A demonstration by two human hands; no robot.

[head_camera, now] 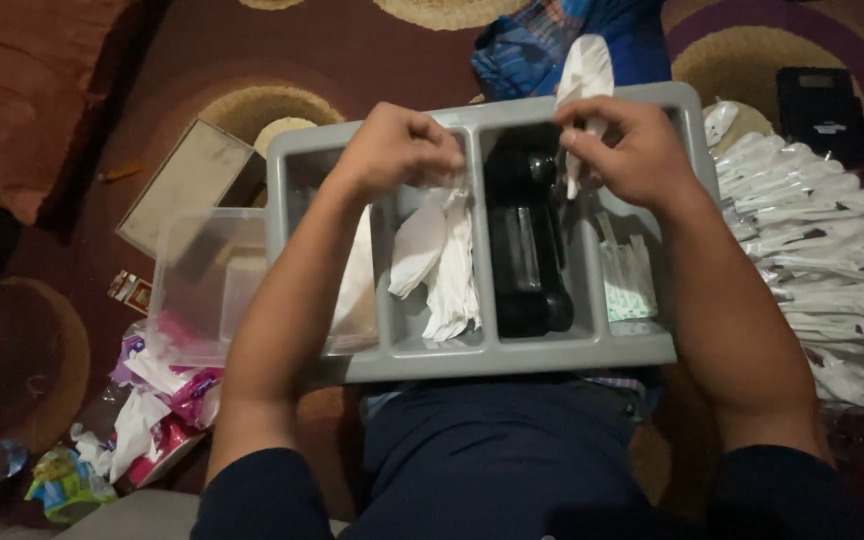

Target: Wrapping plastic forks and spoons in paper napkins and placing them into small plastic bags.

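A grey plastic cutlery tray with four long compartments [492, 355] rests across the person's lap in the middle of the frame, close enough for both arms to reach into it. The left hand [397, 150], at upper centre, has its grip pressed together on the top of a bunch of white paper napkins [442, 260] that hang down into the second compartment from the left, probably so that one can be drawn free. The right hand [632, 150], at upper right of centre, pinches a white folded napkin [584, 75] that stands up above the tray's far rim. Between the hands, black plastic cutlery [524, 240] fills the third compartment, and small pale sachets [630, 280] lie in the rightmost; what they contain is too dim to tell. A fanned row of white wrapped cutlery packets [832, 250] lies on the patterned carpet at the right edge, and a clear plastic box [202, 280] sits at left, beside torn pink and white wrappers [162, 400].
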